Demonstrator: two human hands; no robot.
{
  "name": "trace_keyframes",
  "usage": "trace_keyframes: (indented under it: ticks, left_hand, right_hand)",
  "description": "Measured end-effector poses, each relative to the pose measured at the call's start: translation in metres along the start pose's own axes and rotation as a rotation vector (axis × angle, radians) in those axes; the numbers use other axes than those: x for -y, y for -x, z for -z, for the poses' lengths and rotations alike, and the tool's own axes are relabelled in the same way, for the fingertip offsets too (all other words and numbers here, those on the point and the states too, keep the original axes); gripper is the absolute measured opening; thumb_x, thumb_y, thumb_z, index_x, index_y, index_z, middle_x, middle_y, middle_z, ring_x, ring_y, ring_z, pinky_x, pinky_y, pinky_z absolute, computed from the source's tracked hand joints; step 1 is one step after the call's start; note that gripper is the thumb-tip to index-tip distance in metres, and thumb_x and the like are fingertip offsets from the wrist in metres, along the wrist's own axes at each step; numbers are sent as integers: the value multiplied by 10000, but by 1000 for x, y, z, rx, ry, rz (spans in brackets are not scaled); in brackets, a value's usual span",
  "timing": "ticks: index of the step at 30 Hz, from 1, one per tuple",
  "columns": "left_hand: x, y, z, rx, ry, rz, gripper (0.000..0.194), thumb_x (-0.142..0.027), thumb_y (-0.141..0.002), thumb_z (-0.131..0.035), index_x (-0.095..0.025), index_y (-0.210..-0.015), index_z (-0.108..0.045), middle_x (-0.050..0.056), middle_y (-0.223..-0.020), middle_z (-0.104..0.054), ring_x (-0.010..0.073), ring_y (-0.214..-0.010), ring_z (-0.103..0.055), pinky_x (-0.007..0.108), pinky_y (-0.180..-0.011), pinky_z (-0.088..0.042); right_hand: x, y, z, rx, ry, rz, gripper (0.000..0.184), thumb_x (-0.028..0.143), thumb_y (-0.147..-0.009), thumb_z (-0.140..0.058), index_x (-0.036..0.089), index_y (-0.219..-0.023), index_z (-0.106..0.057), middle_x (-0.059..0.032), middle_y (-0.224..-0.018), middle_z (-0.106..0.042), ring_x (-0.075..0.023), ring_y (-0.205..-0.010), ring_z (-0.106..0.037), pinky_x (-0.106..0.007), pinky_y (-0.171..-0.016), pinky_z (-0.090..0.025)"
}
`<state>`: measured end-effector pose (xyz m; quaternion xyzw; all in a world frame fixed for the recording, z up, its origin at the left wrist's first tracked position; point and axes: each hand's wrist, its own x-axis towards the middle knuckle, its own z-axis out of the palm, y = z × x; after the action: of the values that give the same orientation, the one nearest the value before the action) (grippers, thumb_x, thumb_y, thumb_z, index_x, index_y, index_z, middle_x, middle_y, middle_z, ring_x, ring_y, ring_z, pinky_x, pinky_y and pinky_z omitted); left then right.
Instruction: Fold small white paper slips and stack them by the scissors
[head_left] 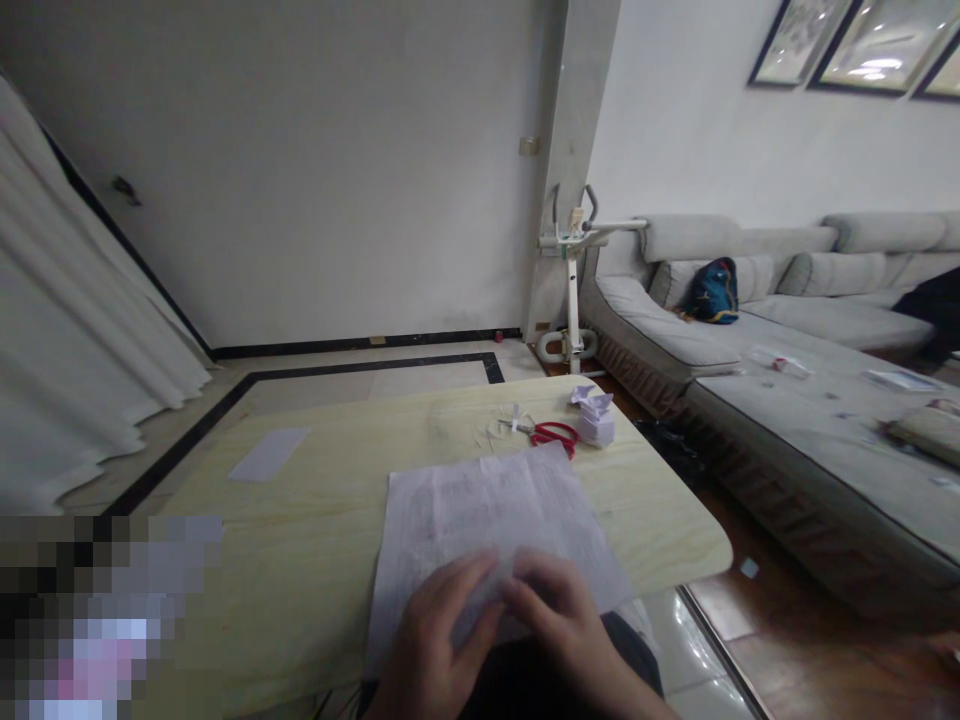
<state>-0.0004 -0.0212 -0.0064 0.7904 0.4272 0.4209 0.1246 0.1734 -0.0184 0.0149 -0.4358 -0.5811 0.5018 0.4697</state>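
Note:
A large wrinkled sheet of paper with faint marks lies on the pale wood-patterned table, its near part in front of my body. Above its near part is my left hand, thumb and forefinger curved with a gap between them. Close to its fingertips, my right hand has its fingers bent and thumb drawn in. Whatever the right fingers pinch, if anything, is blurred and hidden. Just past the sheet's far edge lie red-handled scissors, with thin paper scraps by the blades.
Folded white paper pieces stand at the table's far right corner. A small white sheet lies at the far left. Beyond the right edge is a grey sofa with a dark blue bag. A blurred-out patch covers the lower left.

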Motion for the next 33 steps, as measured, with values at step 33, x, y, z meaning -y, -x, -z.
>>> trace_keyframes:
  ticks: [33]
  left_hand:
    - [-28, -20, 15, 163, 657, 622, 228, -377, -881, -617, -205, -888, -768, 21, -793, -784, 180, -703, -723, 218, -671, -571]
  right_hand:
    - [10, -7, 8, -11, 98, 135, 209, 296, -847, -611, 160, -720, -707, -42, -690, -634, -190, -672, -595, -306, -644, -458]
